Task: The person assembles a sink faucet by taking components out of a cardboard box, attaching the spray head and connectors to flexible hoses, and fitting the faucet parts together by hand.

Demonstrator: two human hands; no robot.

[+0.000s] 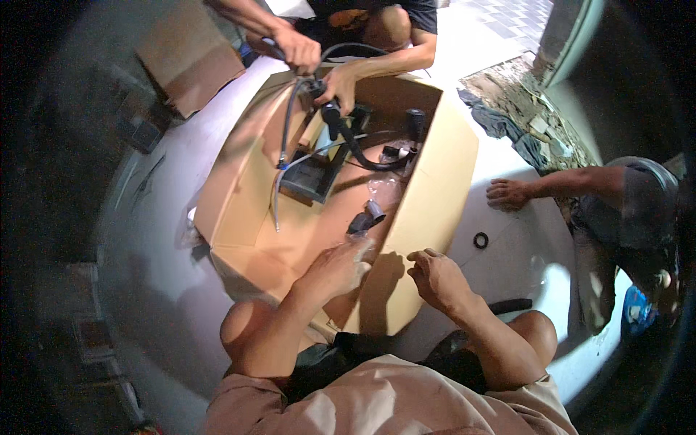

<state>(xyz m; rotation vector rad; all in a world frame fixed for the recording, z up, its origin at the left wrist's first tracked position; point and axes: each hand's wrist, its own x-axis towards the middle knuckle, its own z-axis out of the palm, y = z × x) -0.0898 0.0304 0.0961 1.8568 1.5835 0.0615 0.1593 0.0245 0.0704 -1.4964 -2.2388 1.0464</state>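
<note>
A large cardboard box (pixel 435 196) lies before me with its flaps folded out. My left hand (pixel 335 271) reaches into its near part, fingers stretched and thumb apart, just short of a grey and black pipe fitting (pixel 368 217). Above the right flap hovers my right hand (pixel 441 281), fingers loosely bent and apart, holding nothing visible. Inside the box, a dark rectangular tray (pixel 312 177) lies near a black corrugated hose (pixel 362 156). Across the box, another person's hands (pixel 299 52) grip a black fitting (pixel 317 88) with a thin hose (pixel 286 123) hanging from it.
A second person's hand (pixel 509 194) rests on the pale floor at the right. Nearby lie a black ring (pixel 481 240) and a black tube (pixel 510 306). Dark cloth (pixel 500 123) and rubble (pixel 507 87) are at the far right. Another cardboard piece (pixel 188 61) stands at far left.
</note>
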